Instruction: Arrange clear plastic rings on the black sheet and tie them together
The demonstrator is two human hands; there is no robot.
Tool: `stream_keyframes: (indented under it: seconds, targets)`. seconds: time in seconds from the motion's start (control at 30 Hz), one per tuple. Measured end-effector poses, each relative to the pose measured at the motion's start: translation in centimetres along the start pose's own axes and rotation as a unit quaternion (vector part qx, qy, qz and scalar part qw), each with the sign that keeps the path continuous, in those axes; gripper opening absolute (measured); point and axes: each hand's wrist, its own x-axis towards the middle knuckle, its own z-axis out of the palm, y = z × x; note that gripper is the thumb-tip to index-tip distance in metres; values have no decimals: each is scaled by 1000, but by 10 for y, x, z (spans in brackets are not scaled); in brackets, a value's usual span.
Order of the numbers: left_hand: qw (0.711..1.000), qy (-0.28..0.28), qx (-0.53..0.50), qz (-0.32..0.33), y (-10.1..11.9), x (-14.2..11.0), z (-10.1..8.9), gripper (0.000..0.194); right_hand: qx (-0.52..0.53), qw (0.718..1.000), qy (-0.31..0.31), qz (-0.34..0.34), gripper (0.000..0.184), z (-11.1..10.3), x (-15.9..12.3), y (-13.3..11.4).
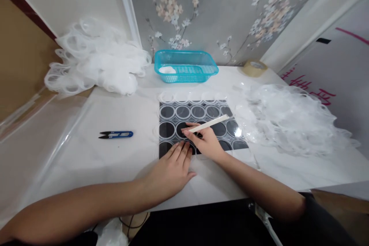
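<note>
A black sheet with rows of pale oval rings (198, 112) lies on the white table before me. My left hand (173, 167) rests on the sheet's near left part, palm down with its fingers stretched out. Just beyond it, my right hand (207, 143) grips a long, flat, whitish stick (211, 123) in its fingers. One end of the stick is at my fingertips, over the second row of rings from the near side; the other end points up to the right. Whether the stick's tip touches the sheet I cannot tell.
Blue thread snips (117, 134) lie to the left. A turquoise basket (186, 70) with a white round item stands at the back. Heaps of clear ringed plastic (98, 61) and more crumpled plastic (288, 119) flank the work. A tape roll (255, 68) sits back right.
</note>
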Motion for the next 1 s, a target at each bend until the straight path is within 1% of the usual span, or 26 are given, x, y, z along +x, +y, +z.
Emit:
stream_keyframes:
  seconds: [0.07,0.17,0.3,0.4,0.47,0.53,0.6,0.63,0.7,0.73,0.8,0.83,0.87,0.9,0.93,0.97,1.0]
  targets:
    - [999,0,49,14,1,-1,0,63,-31,999,-1,-16,19,4,-2,4]
    - [997,7,73,23,0,0,-1,63,-56,998,3,-23,20,5,-3,4]
    - [998,16,66,-3,-2,1,-1,68,-74,997,-2,-24,20,2,-1,2]
    - [999,23,35,-24,-1,1,1,71,-83,996,-11,-38,20,4,-4,3]
    - [999,19,13,-32,-1,1,2,72,-106,992,-28,-65,22,8,-9,5]
    - [999,4,12,-31,0,2,1,71,-141,982,-60,-113,21,11,-12,6]
    - [999,-18,23,-29,1,3,1,71,-171,974,-60,-139,15,6,-9,7]
    - [999,-28,27,-30,1,3,0,70,-182,973,-40,-137,15,-1,-4,6]
    - [998,-39,20,-38,1,3,-2,70,-195,974,40,-106,16,-23,13,4]
    - [998,-39,11,-39,0,3,-3,69,-198,972,86,-94,20,-37,23,2]
    - [999,-39,-10,-33,-2,2,-6,68,-193,962,176,-74,36,-60,40,-3]
    - [999,-38,-16,-29,-3,1,-9,68,-175,955,231,-56,37,-67,45,-6]
    - [999,-36,-16,-26,-4,0,-11,69,-102,961,258,-19,33,-69,48,-8]
    - [999,-31,-8,-26,-6,-1,-13,70,-6,967,254,21,27,-66,48,-10]
    - [999,-27,6,-31,-7,-2,-14,71,102,967,226,64,22,-59,46,-12]
    - [999,-23,22,-38,-8,-4,-15,73,203,957,180,104,17,-49,42,-13]
    - [998,-20,37,-46,-10,-6,-15,74,280,942,130,135,15,-39,38,-14]
